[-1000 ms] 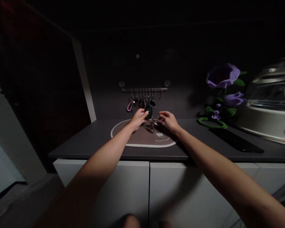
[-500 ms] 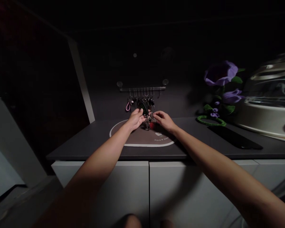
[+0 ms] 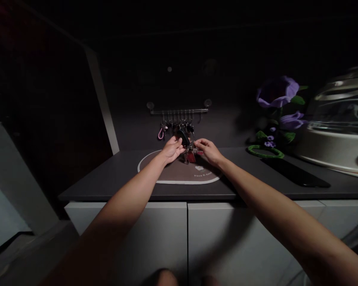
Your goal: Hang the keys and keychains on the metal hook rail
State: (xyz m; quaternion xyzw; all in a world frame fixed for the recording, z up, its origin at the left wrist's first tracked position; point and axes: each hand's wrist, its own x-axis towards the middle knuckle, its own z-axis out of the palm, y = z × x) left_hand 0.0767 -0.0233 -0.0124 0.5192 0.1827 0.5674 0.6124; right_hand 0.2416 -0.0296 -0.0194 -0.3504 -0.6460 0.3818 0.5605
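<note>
Left hand (image 3: 172,149) grips a key fob (image 3: 183,137), right hand (image 3: 208,151) beside it.

A dark grey table (image 3: 107,178) carries an oval brown mat with a white border (image 3: 149,171) at its middle. Further right lie a flat black slab (image 3: 295,172), perhaps a phone though the dim light hides detail, and a green loop (image 3: 265,151). Artificial purple flowers with green leaves (image 3: 277,92) stand behind them, beside a cream appliance with a clear domed lid (image 3: 331,149) at far right. White cabinet doors (image 3: 226,238) fill the near side below.
</note>
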